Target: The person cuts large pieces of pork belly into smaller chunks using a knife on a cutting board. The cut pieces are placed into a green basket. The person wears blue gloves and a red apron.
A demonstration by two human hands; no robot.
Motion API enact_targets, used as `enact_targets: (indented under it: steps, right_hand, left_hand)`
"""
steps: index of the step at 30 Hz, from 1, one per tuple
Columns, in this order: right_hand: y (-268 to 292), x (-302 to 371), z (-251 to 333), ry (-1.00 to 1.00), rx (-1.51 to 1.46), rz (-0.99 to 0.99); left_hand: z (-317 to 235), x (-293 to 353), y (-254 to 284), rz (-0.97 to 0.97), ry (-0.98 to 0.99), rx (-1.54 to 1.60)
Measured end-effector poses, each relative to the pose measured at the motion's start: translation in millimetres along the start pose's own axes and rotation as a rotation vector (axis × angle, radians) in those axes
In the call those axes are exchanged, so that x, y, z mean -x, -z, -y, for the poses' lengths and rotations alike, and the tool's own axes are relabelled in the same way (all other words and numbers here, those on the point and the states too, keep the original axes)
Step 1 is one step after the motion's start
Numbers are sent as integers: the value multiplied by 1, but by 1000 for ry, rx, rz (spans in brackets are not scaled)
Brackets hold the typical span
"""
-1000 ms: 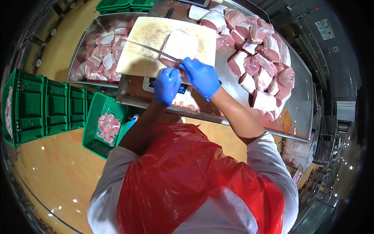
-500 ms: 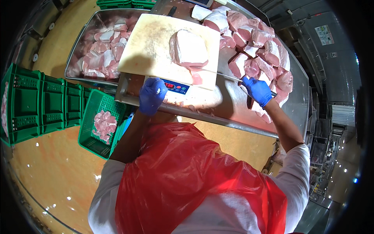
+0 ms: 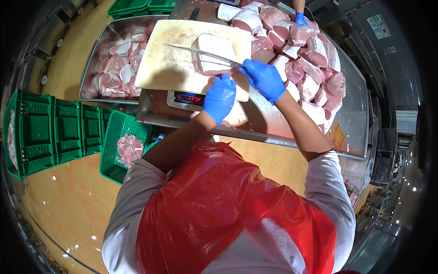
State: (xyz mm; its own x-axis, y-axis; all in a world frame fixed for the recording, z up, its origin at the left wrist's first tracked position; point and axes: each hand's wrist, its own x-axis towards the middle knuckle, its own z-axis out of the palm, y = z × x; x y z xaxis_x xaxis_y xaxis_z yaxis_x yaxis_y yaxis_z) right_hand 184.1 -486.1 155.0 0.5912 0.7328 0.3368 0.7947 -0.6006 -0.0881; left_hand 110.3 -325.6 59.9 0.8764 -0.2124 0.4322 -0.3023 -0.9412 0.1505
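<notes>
My right hand [image 3: 264, 80], in a blue glove, is closed round the handle of a long knife [image 3: 203, 53]. The blade points left, above a thick block of pork [image 3: 216, 48] with a white fat layer. That block lies on a cream cutting board [image 3: 157, 57]. In a matching glove, my left hand [image 3: 221, 98] has its fingers closed at the near edge of the block. Whatever it grips there is hidden. A digital scale [image 3: 171, 98] shows from under the board's near edge, beside my left hand.
Many pork pieces [image 3: 315, 73] are heaped on the steel table [image 3: 283, 130] at right; another person's gloved hand [image 3: 301, 19] touches the heap. A metal tub [image 3: 89, 68] of pork stands left. Green crates [image 3: 66, 123] and a green basket [image 3: 112, 162] holding trimmings are at lower left.
My left hand has moved right, from the scale to the block's near edge. My right hand has moved left, bringing the blade over the block. Another person's hand has appeared at the heap.
</notes>
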Motion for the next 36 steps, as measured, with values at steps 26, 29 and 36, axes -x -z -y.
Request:
enact_targets:
  steps: [26,29,36]
  right_hand:
    - [19,89,3,-873,-672,-147]
    - [-6,52,12,-838,-732,-279]
    - [-49,11,68,-941,-1491,-575]
  left_hand:
    - [285,282,112,717,631,-144]
    - [238,99,104,-33,378,846]
    - [170,-122,5,79,168,792]
